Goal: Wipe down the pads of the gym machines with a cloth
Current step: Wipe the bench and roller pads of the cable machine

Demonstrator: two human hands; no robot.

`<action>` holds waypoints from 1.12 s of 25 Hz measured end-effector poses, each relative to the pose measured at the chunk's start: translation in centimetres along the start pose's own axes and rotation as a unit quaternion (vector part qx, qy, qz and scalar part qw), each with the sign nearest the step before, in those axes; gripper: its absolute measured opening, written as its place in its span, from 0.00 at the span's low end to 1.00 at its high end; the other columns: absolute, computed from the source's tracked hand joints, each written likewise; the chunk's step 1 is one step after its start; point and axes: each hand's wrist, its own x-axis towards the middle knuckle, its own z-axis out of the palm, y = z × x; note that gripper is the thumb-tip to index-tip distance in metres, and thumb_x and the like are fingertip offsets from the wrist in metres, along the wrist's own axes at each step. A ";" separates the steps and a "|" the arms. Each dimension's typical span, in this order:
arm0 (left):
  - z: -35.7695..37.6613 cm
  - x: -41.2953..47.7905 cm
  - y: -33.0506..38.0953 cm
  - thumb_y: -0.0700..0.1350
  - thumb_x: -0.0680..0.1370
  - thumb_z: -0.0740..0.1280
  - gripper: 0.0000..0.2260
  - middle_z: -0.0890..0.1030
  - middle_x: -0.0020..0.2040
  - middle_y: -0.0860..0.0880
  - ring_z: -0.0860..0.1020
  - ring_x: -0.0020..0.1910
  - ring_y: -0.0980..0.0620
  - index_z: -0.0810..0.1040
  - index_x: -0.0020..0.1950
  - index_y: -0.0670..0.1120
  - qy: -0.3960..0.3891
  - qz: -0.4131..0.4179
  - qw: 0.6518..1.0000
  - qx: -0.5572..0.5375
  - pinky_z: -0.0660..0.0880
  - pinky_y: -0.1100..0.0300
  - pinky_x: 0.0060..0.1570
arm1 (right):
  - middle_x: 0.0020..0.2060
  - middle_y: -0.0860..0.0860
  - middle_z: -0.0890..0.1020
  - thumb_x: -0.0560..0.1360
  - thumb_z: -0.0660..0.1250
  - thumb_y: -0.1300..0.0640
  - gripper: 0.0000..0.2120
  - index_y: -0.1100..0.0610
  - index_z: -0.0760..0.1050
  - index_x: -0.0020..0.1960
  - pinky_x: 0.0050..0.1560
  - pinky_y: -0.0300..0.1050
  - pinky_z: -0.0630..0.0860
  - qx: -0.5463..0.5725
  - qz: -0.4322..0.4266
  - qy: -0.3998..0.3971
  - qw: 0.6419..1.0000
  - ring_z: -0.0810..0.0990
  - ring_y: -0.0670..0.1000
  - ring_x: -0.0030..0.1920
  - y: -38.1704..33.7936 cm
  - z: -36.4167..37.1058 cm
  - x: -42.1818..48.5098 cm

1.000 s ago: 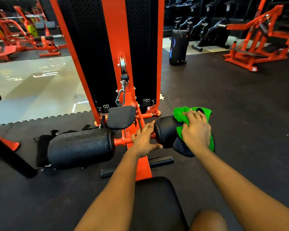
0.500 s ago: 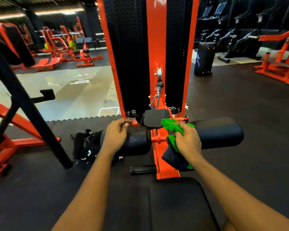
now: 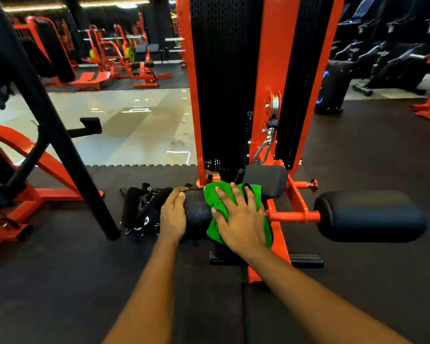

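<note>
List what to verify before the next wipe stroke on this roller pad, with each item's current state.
1. Green cloth lies on the left roller pad: ok.
2. Right hand presses the cloth onto the pad: ok.
3. Left hand grips the pad's outer end: ok.
4. Cloth damp enough: cannot tell.
5. Right roller pad bare, nothing lying on it: ok.
</note>
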 end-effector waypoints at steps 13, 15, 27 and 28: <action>0.8 1.0 -1.4 0.49 0.76 0.55 0.17 0.82 0.52 0.50 0.78 0.54 0.50 0.82 0.52 0.49 0.065 0.043 0.997 -0.002 0.75 0.53 0.55 | 0.64 0.49 0.79 0.79 0.54 0.42 0.21 0.46 0.76 0.66 0.65 0.57 0.69 -0.024 -0.026 0.071 0.997 0.74 0.55 0.66 -0.9 0.0 1.9; 0.9 1.2 -1.3 0.50 0.76 0.55 0.17 0.82 0.52 0.50 0.78 0.54 0.49 0.82 0.51 0.50 0.063 0.028 0.998 0.000 0.74 0.53 0.55 | 0.74 0.47 0.70 0.80 0.57 0.42 0.24 0.44 0.68 0.74 0.74 0.61 0.62 -0.006 -0.042 0.089 0.995 0.63 0.54 0.76 0.1 1.0 -1.2; 0.9 1.3 -2.4 0.46 0.79 0.55 0.16 0.82 0.52 0.45 0.79 0.53 0.49 0.81 0.54 0.43 0.035 0.074 0.994 -0.073 0.75 0.61 0.52 | 0.65 0.57 0.79 0.79 0.56 0.43 0.22 0.52 0.78 0.64 0.56 0.53 0.70 0.006 0.097 -0.173 0.980 0.77 0.62 0.63 -2.6 -2.9 10.4; 0.9 1.3 -2.4 0.46 0.79 0.55 0.16 0.82 0.52 0.46 0.79 0.53 0.49 0.81 0.54 0.44 0.034 0.071 0.994 -0.070 0.75 0.60 0.52 | 0.64 0.58 0.79 0.79 0.56 0.44 0.21 0.52 0.79 0.63 0.54 0.53 0.69 0.007 0.090 -0.166 0.982 0.77 0.62 0.62 -2.7 -3.0 10.3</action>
